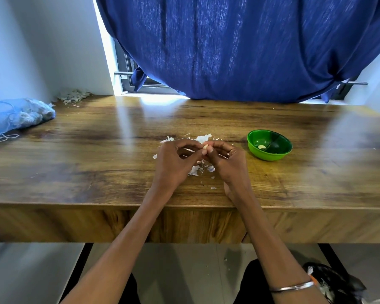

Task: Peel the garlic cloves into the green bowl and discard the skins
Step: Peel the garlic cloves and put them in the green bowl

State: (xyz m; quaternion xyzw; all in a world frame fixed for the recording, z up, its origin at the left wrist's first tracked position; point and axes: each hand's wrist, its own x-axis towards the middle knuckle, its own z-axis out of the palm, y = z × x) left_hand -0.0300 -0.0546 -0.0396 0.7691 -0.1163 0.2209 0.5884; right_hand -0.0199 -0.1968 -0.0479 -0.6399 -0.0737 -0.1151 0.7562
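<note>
My left hand (176, 160) and my right hand (227, 160) meet over the middle of the wooden table, fingertips together. Between them they pinch a small pale garlic clove (205, 147). White garlic skins (198, 170) lie scattered on the table under and around both hands. To the right stands the green bowl (281, 153), upright, with a peeled clove (261, 147) lying inside it.
A blue mesh bag (15, 115) of garlic lies at the table's far left. A pile of skins (74, 96) sits in the back left corner. A blue curtain (239, 47) hangs behind the table. A dark bag (333, 281) lies on the floor, lower right.
</note>
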